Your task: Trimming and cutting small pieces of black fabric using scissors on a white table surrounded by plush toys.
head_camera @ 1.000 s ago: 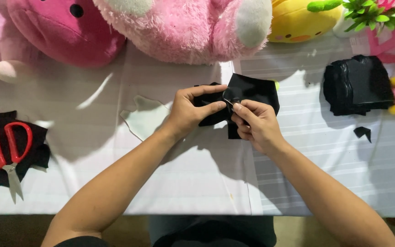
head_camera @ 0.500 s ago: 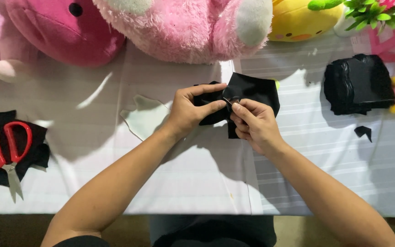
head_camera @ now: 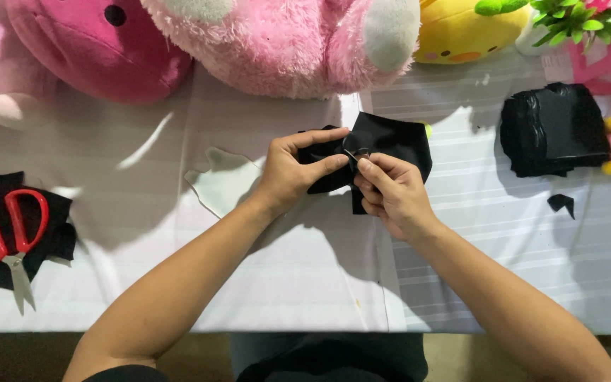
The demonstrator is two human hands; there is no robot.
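1. Centre of frame: left hand [head_camera: 293, 173] and right hand [head_camera: 389, 189] both pinch a crumpled piece of black fabric [head_camera: 380, 145], held just above the white-covered table [head_camera: 305, 283].
2. Left hand: thumb and fingers closed on the fabric's left part. Right hand: fingertips closed on its middle fold (a small glint shows there; too small to identify).
3. Left edge: red-handled scissors [head_camera: 5, 226] lie on a black fabric scrap [head_camera: 51, 244].
4. Upper right: stack of black fabric pieces [head_camera: 549, 131]; small black offcut [head_camera: 561, 204] just below it.
5. Top: pink plush toys [head_camera: 284, 42] and a yellow plush toy [head_camera: 468, 28] along the table's far side.
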